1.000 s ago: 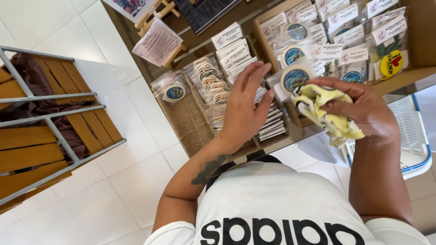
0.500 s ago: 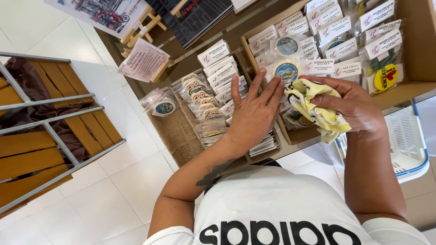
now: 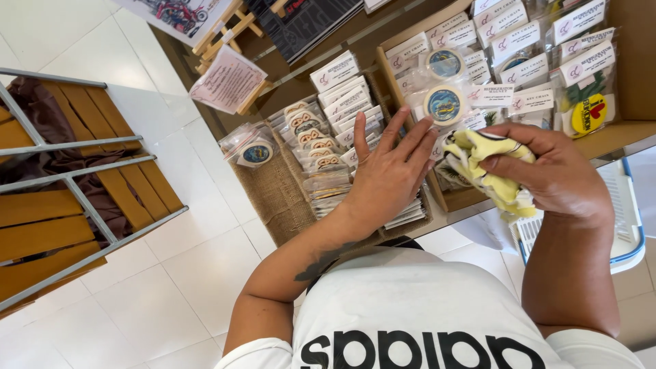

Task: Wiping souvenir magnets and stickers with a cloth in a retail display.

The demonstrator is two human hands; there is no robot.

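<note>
While left hand (image 3: 389,174) rests flat, right hand (image 3: 557,174) clutches yellow cloth (image 3: 488,167).

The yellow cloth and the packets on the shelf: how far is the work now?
Looks done: many packets stand in tidy rows in the cardboard box. In hand: the right hand grips a crumpled yellow cloth at the box's front edge, while the left hand lies flat, fingers spread, on the stacked packets beside it. Left: whether any part has been wiped cannot be told from this view.
</note>
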